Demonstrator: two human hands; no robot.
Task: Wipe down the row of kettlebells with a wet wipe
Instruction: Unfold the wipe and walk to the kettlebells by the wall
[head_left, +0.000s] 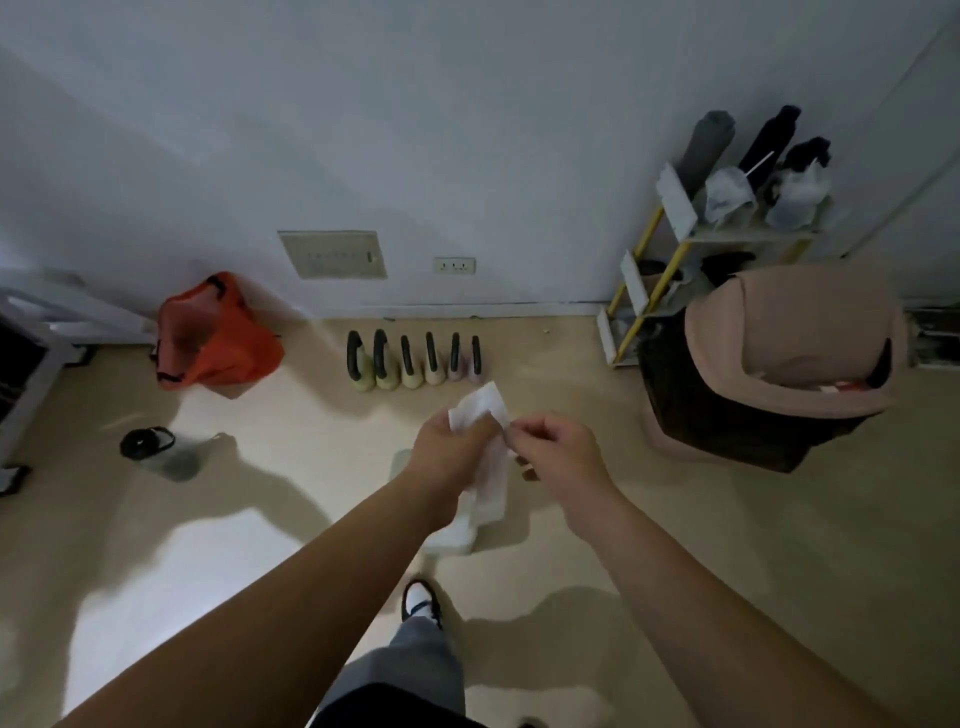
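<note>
Several small kettlebells (413, 361) with black handles stand in a row on the floor against the white wall, pale green on the left and pinkish on the right. In front of them, at chest height, my left hand (449, 449) grips a white wet wipe (480, 408). My right hand (558, 449) pinches the wipe's right edge. The wipe's lower part hangs down between my hands. Below my hands on the floor lies a white wipe pack (457, 535), partly hidden by my left forearm.
An orange bag (215, 340) sits left of the kettlebells. A dark-lidded water bottle (156, 449) lies on the floor at left. A brown bin (779, 364) and a shelf rack (691, 244) stand at right. My shoe (421, 603) is below.
</note>
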